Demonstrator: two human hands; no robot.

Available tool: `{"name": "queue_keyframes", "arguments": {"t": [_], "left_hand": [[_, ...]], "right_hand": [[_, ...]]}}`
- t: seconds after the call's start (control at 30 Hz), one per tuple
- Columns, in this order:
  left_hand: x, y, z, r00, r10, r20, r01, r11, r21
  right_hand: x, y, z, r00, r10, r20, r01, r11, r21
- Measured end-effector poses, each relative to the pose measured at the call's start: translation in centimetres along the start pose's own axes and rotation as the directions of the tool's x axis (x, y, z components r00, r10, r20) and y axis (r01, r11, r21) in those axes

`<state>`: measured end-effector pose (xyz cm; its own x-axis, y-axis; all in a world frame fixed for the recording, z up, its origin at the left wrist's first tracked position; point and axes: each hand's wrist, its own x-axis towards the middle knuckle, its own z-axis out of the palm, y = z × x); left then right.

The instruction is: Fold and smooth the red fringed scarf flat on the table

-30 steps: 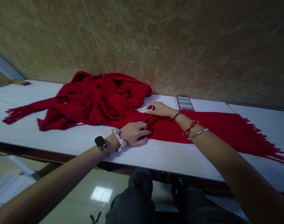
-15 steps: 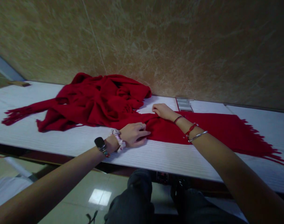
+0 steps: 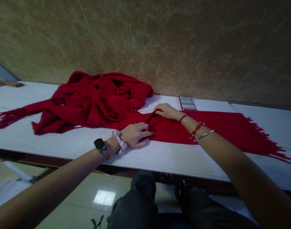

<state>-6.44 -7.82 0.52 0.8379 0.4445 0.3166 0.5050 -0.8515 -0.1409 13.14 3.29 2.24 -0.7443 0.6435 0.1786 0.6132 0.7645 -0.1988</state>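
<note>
A red fringed scarf (image 3: pixel 217 125) lies lengthwise along a white wood-grained counter (image 3: pixel 181 157). Its right part is spread flat and folded narrow, while the left part is a loose, crumpled heap. My right hand (image 3: pixel 166 111) pinches the scarf's far edge near the middle, and a small ridge of cloth rises at the fingertips. Close by on the left, my left hand (image 3: pixel 137 135) rests at the near edge with fingers apart and tips on the cloth. Its palm side is hidden.
A brown marbled wall (image 3: pixel 159 47) runs behind the counter. A small silver-grey object (image 3: pixel 188 103) lies beyond the scarf, and a brown piece (image 3: pixel 13 84) sits at the far left. My legs (image 3: pixel 133 203) are below the counter's front edge.
My right fingers have opened out from a tight curl and now lift a small fold of the scarf's edge. My left hand stays nearly in place. The view has shifted slightly.
</note>
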Motion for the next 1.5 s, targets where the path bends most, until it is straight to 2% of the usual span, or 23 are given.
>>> {"name": "queue_keyframes", "arguments": {"t": [0.1, 0.17, 0.3, 0.47, 0.6, 0.73, 0.8, 0.87, 0.93, 1.0, 1.07, 1.13, 1.3, 1.33, 1.43, 1.5], "left_hand": [[0.1, 0.0, -0.1, 1.0, 0.007, -0.008, -0.007, 1.0, -0.004], [0.1, 0.0, -0.1, 1.0, 0.009, -0.007, -0.009, 1.0, -0.003], [0.1, 0.0, -0.2, 1.0, 0.02, -0.009, -0.02, 1.0, 0.001], [0.1, 0.1, -0.2, 0.998, 0.059, -0.02, -0.059, 0.998, 0.004], [0.0, 0.1, -0.2, 0.995, 0.095, -0.016, -0.095, 0.995, -0.001], [0.0, 0.1, -0.2, 1.0, 0.003, 0.011, -0.003, 1.0, -0.021], [0.0, 0.1, -0.2, 0.997, -0.071, 0.031, 0.072, 0.996, -0.05], [0.0, -0.1, -0.1, 0.989, -0.139, 0.046, 0.142, 0.987, -0.078], [0.0, -0.2, 0.2, 0.975, -0.217, 0.04, 0.22, 0.971, -0.09], [0.0, -0.4, 0.4, 0.951, -0.308, 0.018, 0.308, 0.948, -0.079], [0.1, -0.4, 0.5, 0.926, -0.378, 0.014, 0.378, 0.925, -0.034], [0.5, -0.3, 0.4, 0.908, -0.413, 0.061, 0.411, 0.91, 0.048], [4.1, 0.1, -1.0, 0.828, -0.503, 0.246, 0.437, 0.855, 0.278], [5.1, 0.2, -1.1, 0.823, -0.508, 0.252, 0.435, 0.851, 0.296], [7.9, 0.1, -0.5, 0.853, -0.443, 0.276, 0.385, 0.891, 0.241], [8.9, -0.2, 0.5, 0.842, -0.431, 0.326, 0.388, 0.902, 0.191]], "right_hand": [[0.7, -0.2, 0.2, 0.982, 0.167, -0.088, -0.171, 0.984, -0.043], [1.2, -0.2, 0.3, 0.974, 0.218, -0.064, -0.222, 0.973, -0.066], [1.7, 0.0, 0.2, 0.973, 0.23, -0.027, -0.231, 0.97, -0.075], [1.3, 0.1, 0.4, 0.953, 0.258, -0.155, -0.272, 0.959, -0.077], [0.8, -0.2, 1.4, 0.967, 0.229, -0.107, -0.242, 0.961, -0.133], [-0.2, -1.0, 1.6, 0.961, 0.164, -0.225, -0.197, 0.971, -0.134], [-1.5, -1.6, 1.2, 0.944, 0.144, -0.296, -0.186, 0.975, -0.12], [-3.5, -2.0, 0.9, 0.939, 0.126, -0.319, -0.168, 0.98, -0.108], [-5.8, -2.3, 0.9, 0.959, 0.103, -0.265, -0.137, 0.984, -0.112], [-8.1, -2.4, 1.1, 0.982, 0.116, -0.146, -0.136, 0.982, -0.13], [-9.6, -2.4, 1.3, 0.984, 0.171, -0.04, -0.175, 0.974, -0.145], [-10.4, -2.3, 1.5, 0.977, 0.213, 0.011, -0.209, 0.966, -0.154], [-10.6, -2.4, 1.1, 0.97, 0.242, 0.024, -0.236, 0.961, -0.146], [-10.6, -2.4, 1.0, 0.968, 0.249, 0.017, -0.244, 0.959, -0.142], [-11.2, -2.5, 0.7, 0.956, 0.292, -0.015, -0.291, 0.945, -0.149], [-11.5, -2.4, 0.6, 0.945, 0.326, -0.019, -0.324, 0.932, -0.165]]}}
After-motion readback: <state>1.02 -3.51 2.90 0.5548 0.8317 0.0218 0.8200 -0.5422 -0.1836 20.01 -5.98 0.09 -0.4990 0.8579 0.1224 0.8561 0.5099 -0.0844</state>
